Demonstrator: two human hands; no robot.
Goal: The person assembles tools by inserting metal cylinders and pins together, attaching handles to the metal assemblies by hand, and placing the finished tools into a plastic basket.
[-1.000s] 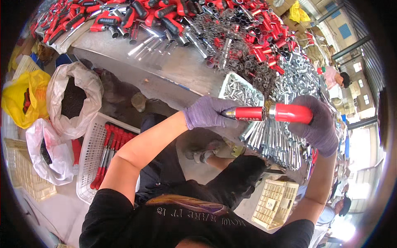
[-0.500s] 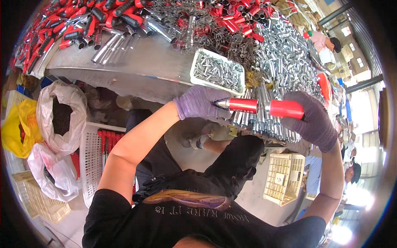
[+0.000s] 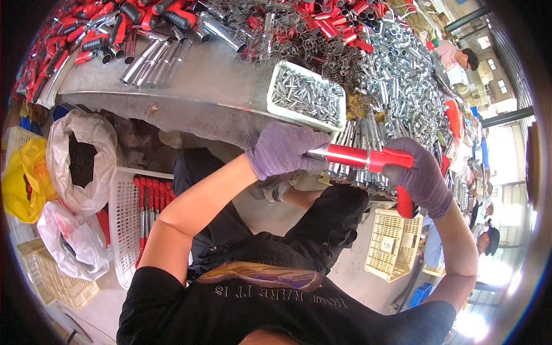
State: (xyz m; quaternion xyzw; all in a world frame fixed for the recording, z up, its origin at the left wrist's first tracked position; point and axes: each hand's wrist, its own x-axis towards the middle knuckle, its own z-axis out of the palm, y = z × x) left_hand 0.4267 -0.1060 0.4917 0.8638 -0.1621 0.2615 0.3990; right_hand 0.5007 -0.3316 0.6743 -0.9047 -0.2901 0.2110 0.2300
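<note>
In a purple knit glove, my left hand (image 3: 287,148) is closed around a shiny metal tube whose near part carries a red sleeve (image 3: 348,155). My right hand (image 3: 424,172), gloved too, grips a red tool handle (image 3: 390,159) with a black part; its other arm (image 3: 406,204) hangs below the fingers. Sleeve and handle meet end to end, in one line across my front. How deep the tube sits in the handle is hidden. Just beyond my left hand a white tray (image 3: 272,95) holds many small metal pins. Under the joined pieces lie long chrome tubes (image 3: 347,138).
The metal bench (image 3: 218,86) carries piles of red-and-black handles (image 3: 115,29), dark springs (image 3: 322,57) and silver rings (image 3: 397,54). At left stand sacks (image 3: 106,146) and a white crate (image 3: 125,230) of red-handled tools. A cream crate (image 3: 394,244) is right of my knee. Another person (image 3: 451,54) sits far right.
The handle in my right hand and the red sleeve in my left were apart and now meet. The handle has turned, so its lower arm shows. My left hand has shifted slightly right.
</note>
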